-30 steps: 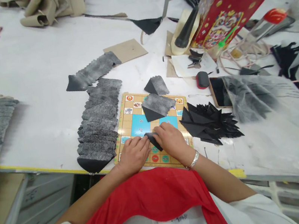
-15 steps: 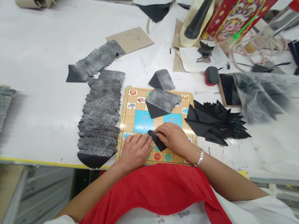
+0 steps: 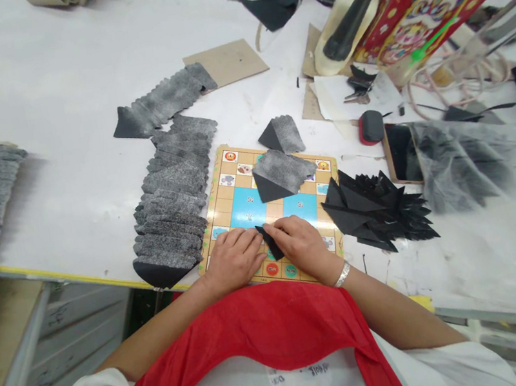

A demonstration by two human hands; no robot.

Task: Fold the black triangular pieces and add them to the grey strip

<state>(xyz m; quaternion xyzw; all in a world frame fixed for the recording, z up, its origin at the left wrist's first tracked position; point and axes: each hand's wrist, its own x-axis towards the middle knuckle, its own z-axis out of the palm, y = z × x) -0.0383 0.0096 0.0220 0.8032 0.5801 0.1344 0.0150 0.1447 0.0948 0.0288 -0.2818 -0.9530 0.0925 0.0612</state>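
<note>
Nearest is the red apron (image 3: 279, 323), close against the yellow-edged table (image 3: 107, 290). Just beyond it, both hands rest over the near part of the printed game board (image 3: 220, 212), and the black piece (image 3: 273, 246) lies between them, slanting from far left to near right. The right hand (image 3: 308, 245) has thumb and fingers bent over this piece, grasping its right side. The left hand (image 3: 235, 258) lies with its fingers side by side and their tips at the piece's far left end; whether they pinch it or only steady it, I cannot tell.

Half a second ago more of the black piece showed; now the right fingers reach further across it and it appears as a narrower strip. I take that to mean the piece is being pressed or creased, and that work on it is not yet finished.

On the left, beside the board, runs an overlapping row of grey pieces (image 3: 172, 206); on the right sits a pile of black pieces (image 3: 378, 210). Farther in, a grey-and-black piece (image 3: 287, 172) lies on the board's far part, with a smaller grey-and-black one (image 3: 286, 134) just beyond. Farther still are a tan card (image 3: 235, 63) and, far right, a red box (image 3: 429, 6)
</note>
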